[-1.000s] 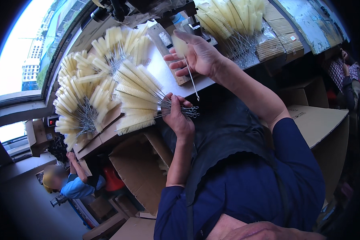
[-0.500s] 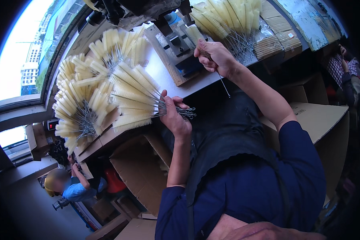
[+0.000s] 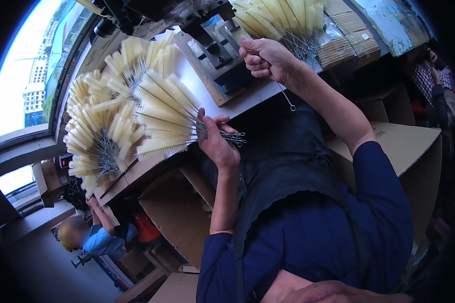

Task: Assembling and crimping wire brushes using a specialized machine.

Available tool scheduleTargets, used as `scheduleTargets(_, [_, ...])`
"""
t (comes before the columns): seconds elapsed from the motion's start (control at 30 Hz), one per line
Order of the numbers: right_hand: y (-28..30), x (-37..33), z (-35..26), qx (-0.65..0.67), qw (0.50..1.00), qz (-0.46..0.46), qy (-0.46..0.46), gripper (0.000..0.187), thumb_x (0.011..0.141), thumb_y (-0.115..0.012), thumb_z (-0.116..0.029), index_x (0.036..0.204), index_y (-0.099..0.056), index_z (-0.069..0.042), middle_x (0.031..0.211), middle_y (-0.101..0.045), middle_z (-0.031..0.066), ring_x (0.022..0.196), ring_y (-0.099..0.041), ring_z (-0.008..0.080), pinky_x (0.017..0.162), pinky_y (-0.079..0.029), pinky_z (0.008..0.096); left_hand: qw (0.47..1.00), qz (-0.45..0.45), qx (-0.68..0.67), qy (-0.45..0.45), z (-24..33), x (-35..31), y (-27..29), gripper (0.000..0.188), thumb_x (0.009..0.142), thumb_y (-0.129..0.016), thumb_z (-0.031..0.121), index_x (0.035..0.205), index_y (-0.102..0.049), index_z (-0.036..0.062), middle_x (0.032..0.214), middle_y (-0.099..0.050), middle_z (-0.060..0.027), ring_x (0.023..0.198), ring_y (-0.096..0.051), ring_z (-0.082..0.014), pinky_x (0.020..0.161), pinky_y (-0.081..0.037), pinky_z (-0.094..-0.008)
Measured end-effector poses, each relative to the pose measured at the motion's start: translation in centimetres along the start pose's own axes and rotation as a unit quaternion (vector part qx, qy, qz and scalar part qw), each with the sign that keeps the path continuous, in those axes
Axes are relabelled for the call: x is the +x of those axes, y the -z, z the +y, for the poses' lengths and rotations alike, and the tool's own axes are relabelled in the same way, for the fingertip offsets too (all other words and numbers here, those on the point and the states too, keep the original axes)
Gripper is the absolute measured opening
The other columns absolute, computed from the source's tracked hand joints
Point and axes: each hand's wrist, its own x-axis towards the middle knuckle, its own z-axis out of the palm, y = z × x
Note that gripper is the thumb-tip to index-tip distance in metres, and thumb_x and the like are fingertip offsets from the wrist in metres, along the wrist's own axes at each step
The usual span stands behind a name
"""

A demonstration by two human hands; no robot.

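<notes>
My left hand [image 3: 219,143] is closed round the wire stems of a fanned bunch of bottle brushes [image 3: 166,111]. Their cream bristles spread to the left, and the looped wire ends stick out to the right of the palm. My right hand [image 3: 269,58], also closed, grips a single bottle brush [image 3: 285,94] beside the machine's metal block. Its twisted stem and end loop hang below the fist; its bristle end lies by the block, partly hidden by my fingers. The dark machine [image 3: 215,50] with its metal clamp stands just left of my right hand.
Piles of cream brushes [image 3: 93,131] lie on the left of the table, and another pile [image 3: 283,20] at the back right beside flattened cardboard [image 3: 346,40]. Cardboard boxes [image 3: 177,212] stand below the table edge. A co-worker in blue [image 3: 103,240] sits at the lower left.
The whole view has shifted slightly. The stem hanging from my right hand has swung a little to the right. Both hands keep their holds, and the co-worker's arms have moved.
</notes>
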Motion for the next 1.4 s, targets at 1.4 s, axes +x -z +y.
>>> scheduleTargets(1.4, [-5.2,-0.3,6.3,-0.228,0.94,0.036,0.251,0.042,0.101,-0.055,-0.035,0.112,-0.06,0.005,0.081,-0.068,0.0108,0.071,-0.066,0.0163,0.064,-0.054,0.0304,0.993,-0.093,0.025,0.063,-1.6,-3.2,0.5,0.018,0.097,-0.061,0.013,0.107,-0.057,-0.0013,0.082,-0.066,-0.0104,0.068,-0.067,-0.019,0.063,-0.056,-0.0316])
